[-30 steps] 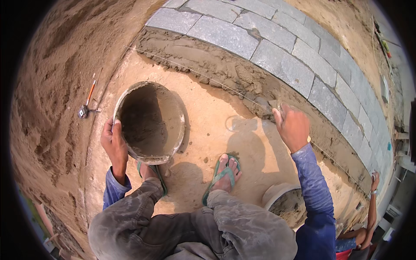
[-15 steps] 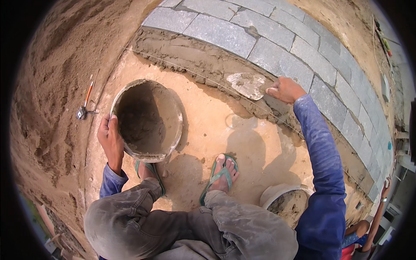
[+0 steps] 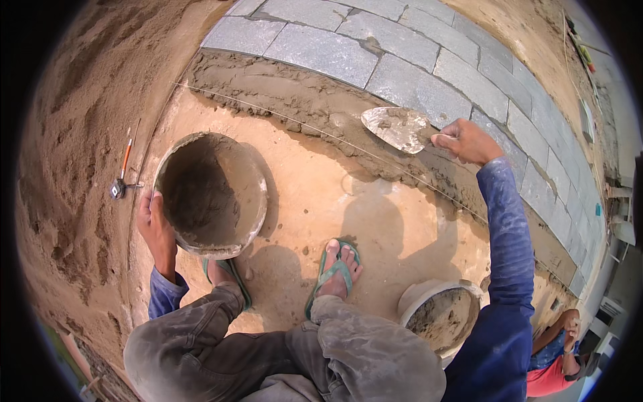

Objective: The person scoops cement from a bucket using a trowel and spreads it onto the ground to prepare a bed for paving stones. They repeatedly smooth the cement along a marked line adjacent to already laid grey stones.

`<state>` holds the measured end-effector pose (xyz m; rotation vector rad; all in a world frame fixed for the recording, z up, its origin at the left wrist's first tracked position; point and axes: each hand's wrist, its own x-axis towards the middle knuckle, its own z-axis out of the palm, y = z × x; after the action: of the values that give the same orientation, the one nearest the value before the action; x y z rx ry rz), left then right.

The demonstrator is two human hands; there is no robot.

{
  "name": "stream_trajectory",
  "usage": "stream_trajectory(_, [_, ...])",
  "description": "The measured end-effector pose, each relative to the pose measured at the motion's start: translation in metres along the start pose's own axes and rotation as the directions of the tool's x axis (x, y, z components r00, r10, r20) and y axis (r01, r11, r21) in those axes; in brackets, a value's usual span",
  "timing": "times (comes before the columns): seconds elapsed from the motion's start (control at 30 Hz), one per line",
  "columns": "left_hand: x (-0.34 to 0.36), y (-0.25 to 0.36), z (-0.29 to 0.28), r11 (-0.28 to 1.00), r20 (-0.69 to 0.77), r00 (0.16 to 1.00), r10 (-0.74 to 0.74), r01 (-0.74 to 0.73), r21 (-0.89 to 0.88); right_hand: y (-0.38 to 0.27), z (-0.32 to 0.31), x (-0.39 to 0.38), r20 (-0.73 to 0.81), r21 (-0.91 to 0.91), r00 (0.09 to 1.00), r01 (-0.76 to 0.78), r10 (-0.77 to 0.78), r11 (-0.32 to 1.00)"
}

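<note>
My right hand (image 3: 472,143) is closed round the handle of a pointed trowel (image 3: 400,131), whose blade is smeared with mortar. That blade hangs over a strip of wet mortar (image 3: 281,90) running beside the laid stone slabs (image 3: 324,51). At the left, my left hand (image 3: 158,229) grips the rim of a bucket (image 3: 251,184), thumb over the edge. Grey mortar coats the inside of this bucket, and its mouth is tipped toward me. A taut string line (image 3: 305,124) crosses along the near side of the mortar strip.
A second bucket (image 3: 416,298) with mortar in it stands by my right knee. An orange pencil-like stick (image 3: 126,157) and a tape measure (image 3: 118,189) lie on the loose sand at left. Another person (image 3: 552,362) is at the lower right edge.
My right hand and the trowel have moved slightly right, and the blade has turned. The bucket looks shifted a little left with the whole view. The other person's raised arm has come down.
</note>
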<state>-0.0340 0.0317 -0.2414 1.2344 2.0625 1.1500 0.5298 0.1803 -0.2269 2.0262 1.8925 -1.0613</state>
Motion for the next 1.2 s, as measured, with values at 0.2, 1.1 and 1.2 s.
stream_trajectory(0.2, [0.008,-0.003,-0.005,0.997,0.073,0.994,0.078,-0.077,-0.006,0.038,0.034,0.031,0.164,0.134,0.985,-0.073,0.051,0.988])
stream_trajectory(1.1, [0.000,0.018,-0.003,0.983,0.141,0.989,0.053,-0.076,0.165,-0.208,0.155,-0.039,-0.023,-0.207,0.769,0.621,-0.639,0.756])
stream_trajectory(1.2, [-0.010,0.001,-0.008,0.995,0.052,0.998,0.032,-0.036,0.088,-0.197,0.151,-0.059,-0.033,-0.063,0.828,0.557,-0.559,0.828])
